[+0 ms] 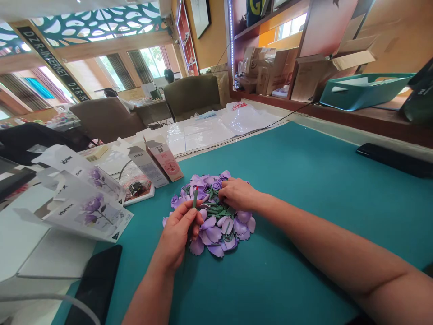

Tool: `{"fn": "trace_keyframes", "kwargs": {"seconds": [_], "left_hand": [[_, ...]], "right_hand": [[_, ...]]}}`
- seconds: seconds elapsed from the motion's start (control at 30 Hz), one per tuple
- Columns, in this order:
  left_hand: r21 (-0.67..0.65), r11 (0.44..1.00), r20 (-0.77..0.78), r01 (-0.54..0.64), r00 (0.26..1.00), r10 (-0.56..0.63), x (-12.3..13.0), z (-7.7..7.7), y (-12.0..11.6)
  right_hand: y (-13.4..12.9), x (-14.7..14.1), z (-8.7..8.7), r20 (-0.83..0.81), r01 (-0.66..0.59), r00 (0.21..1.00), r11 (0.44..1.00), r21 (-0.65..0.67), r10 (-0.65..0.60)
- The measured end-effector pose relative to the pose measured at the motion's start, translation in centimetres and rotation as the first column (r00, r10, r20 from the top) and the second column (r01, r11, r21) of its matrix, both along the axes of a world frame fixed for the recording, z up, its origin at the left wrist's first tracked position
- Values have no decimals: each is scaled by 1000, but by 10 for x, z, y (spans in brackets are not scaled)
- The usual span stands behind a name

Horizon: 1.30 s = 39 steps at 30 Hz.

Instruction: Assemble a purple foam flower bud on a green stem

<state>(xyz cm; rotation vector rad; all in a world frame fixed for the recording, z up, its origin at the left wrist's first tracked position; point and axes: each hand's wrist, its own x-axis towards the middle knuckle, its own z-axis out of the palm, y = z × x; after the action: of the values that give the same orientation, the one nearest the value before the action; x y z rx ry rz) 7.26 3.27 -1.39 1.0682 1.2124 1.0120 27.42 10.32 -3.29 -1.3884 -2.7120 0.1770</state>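
Note:
A heap of purple plastic flower petals point(214, 235) and green pieces point(216, 208) lies on the teal mat. At the near left of the heap, my left hand point(182, 228) pinches a short green stem piece point(195, 198) with a red tip, held upright. My right hand point(238, 194) reaches into the far right part of the heap, its fingers curled down among the pieces. What those fingertips grip, if anything, is hidden.
Open flower boxes point(96, 212) stand at the left, with a pink and grey box point(164, 162) behind the heap. A black phone-like object point(394, 159) lies at the right. A dark flat object point(96, 284) sits at the near left. A teal basket point(365, 92) rests on the ledge.

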Motion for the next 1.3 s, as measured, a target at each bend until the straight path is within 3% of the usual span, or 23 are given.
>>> {"fn": "trace_keyframes", "kwargs": {"seconds": [0.57,1.07,1.3], "left_hand": [[9,1000,3,3,1000,-3,0,0,0],[10,1000,-14,5,1000,-5,-1,1,-1],[9,1000,-18,14,1000,-13,1,0,-1]], "right_hand": [[-1,-3,-2,45,29,998,999,39,-31],[2,3,3,-8,60,998,998,27,-60],[-1,-10,-1,-4,64,998,996,55,-64]]}}
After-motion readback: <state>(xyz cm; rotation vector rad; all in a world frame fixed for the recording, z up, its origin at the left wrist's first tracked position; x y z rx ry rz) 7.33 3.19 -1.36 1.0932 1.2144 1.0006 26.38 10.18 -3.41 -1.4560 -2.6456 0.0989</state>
